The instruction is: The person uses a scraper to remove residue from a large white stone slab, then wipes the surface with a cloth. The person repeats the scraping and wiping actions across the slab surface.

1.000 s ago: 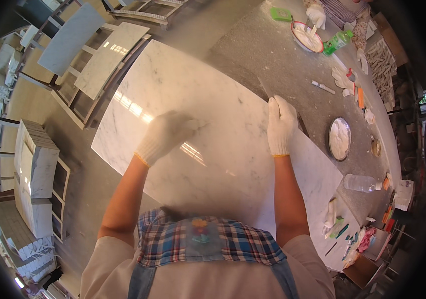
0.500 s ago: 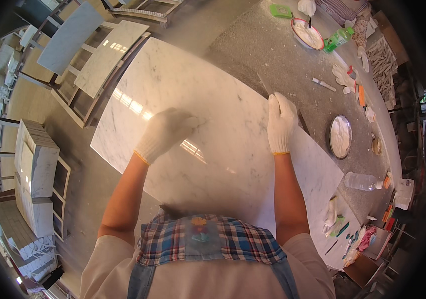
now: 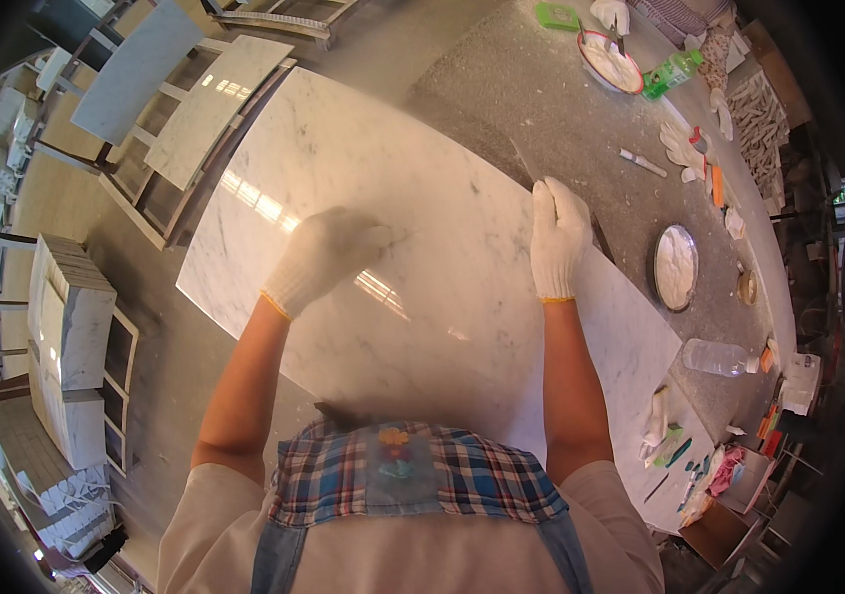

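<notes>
A large white, grey-veined marble slab with a polished face lies before me. My left hand, in a white knit glove, is over its middle with the fingers curled together, slightly blurred; anything in them is hidden. My right hand, gloved alike, is closed at the slab's right edge. A thin grey blade sticks out beyond its fingertips, and its grip is hidden by the glove. A dark strip shows behind the wrist side of this hand; I cannot tell if it belongs to the blade.
On the grey bench stand a round dish of white paste, a red-rimmed bowl, a green bottle and a clear bottle. Small tools lie lower right. Another person's gloved hand is far right. More slabs rest on frames at left.
My left hand has shifted slightly over the slab, still curled. My right hand has moved a little away from me along with the blade. The whole view has shifted slightly.
</notes>
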Demonstrator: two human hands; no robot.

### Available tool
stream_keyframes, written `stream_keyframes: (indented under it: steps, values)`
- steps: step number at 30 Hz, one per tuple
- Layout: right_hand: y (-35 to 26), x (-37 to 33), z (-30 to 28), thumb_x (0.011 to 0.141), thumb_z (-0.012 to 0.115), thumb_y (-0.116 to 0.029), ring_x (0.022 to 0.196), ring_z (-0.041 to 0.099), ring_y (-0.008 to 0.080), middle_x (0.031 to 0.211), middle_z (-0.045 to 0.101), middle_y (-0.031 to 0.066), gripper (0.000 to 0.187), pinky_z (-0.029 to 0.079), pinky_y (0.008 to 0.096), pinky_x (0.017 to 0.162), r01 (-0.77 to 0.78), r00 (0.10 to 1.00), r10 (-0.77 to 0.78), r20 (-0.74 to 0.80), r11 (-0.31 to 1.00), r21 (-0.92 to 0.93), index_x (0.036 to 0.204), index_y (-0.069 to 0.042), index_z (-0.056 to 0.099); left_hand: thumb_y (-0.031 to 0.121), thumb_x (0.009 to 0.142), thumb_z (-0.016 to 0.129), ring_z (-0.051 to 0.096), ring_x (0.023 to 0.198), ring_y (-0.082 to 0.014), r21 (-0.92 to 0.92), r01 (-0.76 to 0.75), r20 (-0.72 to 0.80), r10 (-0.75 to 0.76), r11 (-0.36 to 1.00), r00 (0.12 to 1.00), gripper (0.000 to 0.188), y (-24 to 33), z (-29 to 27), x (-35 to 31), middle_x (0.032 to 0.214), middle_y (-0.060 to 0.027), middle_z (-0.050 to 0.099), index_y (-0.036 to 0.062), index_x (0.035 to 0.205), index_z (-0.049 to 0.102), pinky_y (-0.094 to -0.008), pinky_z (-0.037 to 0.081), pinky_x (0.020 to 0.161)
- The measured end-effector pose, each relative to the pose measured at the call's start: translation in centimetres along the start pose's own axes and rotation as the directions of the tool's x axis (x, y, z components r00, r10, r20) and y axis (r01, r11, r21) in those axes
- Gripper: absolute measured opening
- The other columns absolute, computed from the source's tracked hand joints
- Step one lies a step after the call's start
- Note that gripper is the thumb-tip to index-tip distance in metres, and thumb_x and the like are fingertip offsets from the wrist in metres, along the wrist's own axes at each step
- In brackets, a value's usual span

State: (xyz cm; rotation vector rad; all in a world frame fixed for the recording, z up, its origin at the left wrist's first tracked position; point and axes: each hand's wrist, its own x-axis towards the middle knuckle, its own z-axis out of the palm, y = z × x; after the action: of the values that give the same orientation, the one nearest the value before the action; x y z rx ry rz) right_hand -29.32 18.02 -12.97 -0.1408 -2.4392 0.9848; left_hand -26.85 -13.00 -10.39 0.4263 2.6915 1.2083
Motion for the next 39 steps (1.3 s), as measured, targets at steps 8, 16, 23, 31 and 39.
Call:
stream_keyframes:
  steps: [8,16,23,31,39]
  values:
    - [0.1,-0.1,0.4,0.094,0.066,-0.020,0.096,0.065,0.0333,0.098,0.071,0.0147,0.021,0.049,0.0433,0.086,0.035,0.998,-0.033,-0.048,0.999,0.026,0.104,-0.003,0.073,0.015,0.083,0.078,0.069,0.091,-0.0255,0.056,-0.013,0.012,0.013,0.998,1.000,0.031,-0.6,0.3,0.1,0.104,-0.0128,0.071,0.0050,0.112,0.074,-0.0356,0.057,0.081]
    - [-0.1,0.1,0.2,0.097,0.065,-0.023,0.103,0.065,0.0336,0.107,0.072,0.0175,0.027,0.049,0.0424,0.092,0.007,1.000,-0.007,0.005,1.000,-0.010,0.108,0.000,0.072,0.014,0.083,0.079,0.069,0.087,-0.0227,-0.018,-0.014,-0.005,0.014,1.000,1.000,0.031,-0.5,0.0,0.1,0.103,-0.0111,0.070,0.0047,0.112,0.074,-0.0339,0.057,0.077]
    - [-0.3,0.1,-0.1,0.097,0.065,-0.025,0.108,0.064,0.0337,0.111,0.071,0.0189,0.030,0.048,0.0415,0.096,-0.047,0.998,0.047,0.038,0.999,-0.007,0.111,0.001,0.072,0.018,0.084,0.074,0.068,0.085,-0.0260,0.011,-0.071,-0.047,0.071,0.997,0.996,0.019,0.1,0.1,0.3,0.098,-0.0046,0.073,0.0119,0.102,0.077,-0.0358,0.056,0.077]
    - [0.2,-0.1,0.3,0.096,0.067,-0.024,0.105,0.066,0.0334,0.110,0.072,0.0189,0.029,0.050,0.0408,0.095,-0.035,0.999,0.035,0.004,0.999,-0.016,0.110,-0.001,0.074,0.007,0.091,0.072,0.071,0.090,-0.0127,-0.271,0.142,0.008,-0.146,0.952,0.989,0.033,-0.4,-0.7,-1.6,0.099,-0.0075,0.072,-0.0046,0.121,0.067,-0.0271,0.056,0.081]
    - [2.2,0.5,0.9,0.097,0.067,-0.027,0.109,0.068,0.0295,0.116,0.073,0.0174,0.033,0.050,0.0374,0.098,0.044,0.999,-0.044,0.007,0.999,0.003,0.112,0.002,0.073,0.016,0.090,0.070,0.063,0.086,-0.0107,-0.369,0.307,-0.104,-0.368,0.877,0.924,0.035,-1.5,-3.6,-8.5,0.094,-0.0043,0.070,-0.0031,0.119,0.067,-0.0269,0.051,0.079]
